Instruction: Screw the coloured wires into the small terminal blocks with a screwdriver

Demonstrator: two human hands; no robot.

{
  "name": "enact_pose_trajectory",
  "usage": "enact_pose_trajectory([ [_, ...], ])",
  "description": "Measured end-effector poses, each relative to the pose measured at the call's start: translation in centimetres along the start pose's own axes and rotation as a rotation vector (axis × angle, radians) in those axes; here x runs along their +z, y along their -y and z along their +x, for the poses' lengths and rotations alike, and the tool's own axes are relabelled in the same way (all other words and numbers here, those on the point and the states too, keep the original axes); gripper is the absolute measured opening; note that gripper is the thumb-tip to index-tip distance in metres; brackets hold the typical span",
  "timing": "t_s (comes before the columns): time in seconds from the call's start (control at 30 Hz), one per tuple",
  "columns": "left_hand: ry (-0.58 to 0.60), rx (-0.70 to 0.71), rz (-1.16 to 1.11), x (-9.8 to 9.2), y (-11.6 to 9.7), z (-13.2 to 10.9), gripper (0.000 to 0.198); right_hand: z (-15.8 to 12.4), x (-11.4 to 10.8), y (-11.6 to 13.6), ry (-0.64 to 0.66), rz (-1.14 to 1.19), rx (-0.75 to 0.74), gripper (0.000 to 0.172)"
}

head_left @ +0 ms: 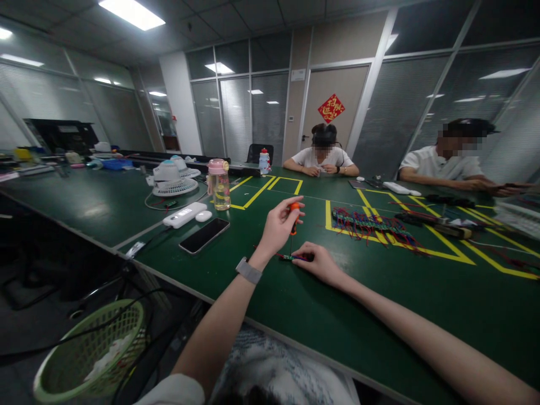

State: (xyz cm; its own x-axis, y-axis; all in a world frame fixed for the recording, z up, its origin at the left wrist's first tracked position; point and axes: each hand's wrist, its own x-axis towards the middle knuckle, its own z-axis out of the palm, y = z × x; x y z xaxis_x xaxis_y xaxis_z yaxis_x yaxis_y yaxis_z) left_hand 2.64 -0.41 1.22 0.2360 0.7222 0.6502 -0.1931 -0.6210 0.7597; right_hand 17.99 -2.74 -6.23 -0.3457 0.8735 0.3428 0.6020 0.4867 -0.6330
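My left hand (279, 223) is closed around the orange handle of a screwdriver (295, 216). The tool stands upright, its thin shaft pointing down at a small green circuit board (287, 257) on the table. My right hand (317, 262) pinches the board's right end and rests low on the tabletop. Red and dark wires show at the board's ends; whether the screwdriver tip touches it is too small to tell. Right of my hands lies a long row of similar green boards (371, 223) with red and blue wires, inside yellow tape lines.
A phone (205, 235), a white power bank (184, 215), a drink bottle (219, 184) and white fans (172, 179) stand left on the green table (253, 298). A green basket (46, 368) is on the floor. Two people (321, 154) sit across and to the right.
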Motion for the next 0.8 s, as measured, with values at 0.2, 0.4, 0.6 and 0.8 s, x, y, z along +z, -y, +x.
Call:
enact_pose_trajectory([
  [0.2, -0.141, 0.083, 0.237, -0.26, -0.28, -0.05, 0.019, 0.3, 0.09, -0.26, 0.002, 0.005, -0.019, 0.018],
  [0.4, -0.036, -0.002, 0.022, -0.26, -0.38, 0.04, 0.028, -0.01, -0.02, -0.2, 0.002, 0.015, -0.033, 0.02],
  [0.6, -0.117, 0.067, 0.168, -0.37, -0.42, 0.01, 0.023, -0.21, 0.03, -0.41, -0.008, 0.039, -0.019, 0.018],
  [0.8, -0.045, -0.025, 0.025, -0.29, -0.58, 0.1, 0.027, -0.24, 0.04, -0.41, -0.004, 0.032, -0.036, 0.018],
])
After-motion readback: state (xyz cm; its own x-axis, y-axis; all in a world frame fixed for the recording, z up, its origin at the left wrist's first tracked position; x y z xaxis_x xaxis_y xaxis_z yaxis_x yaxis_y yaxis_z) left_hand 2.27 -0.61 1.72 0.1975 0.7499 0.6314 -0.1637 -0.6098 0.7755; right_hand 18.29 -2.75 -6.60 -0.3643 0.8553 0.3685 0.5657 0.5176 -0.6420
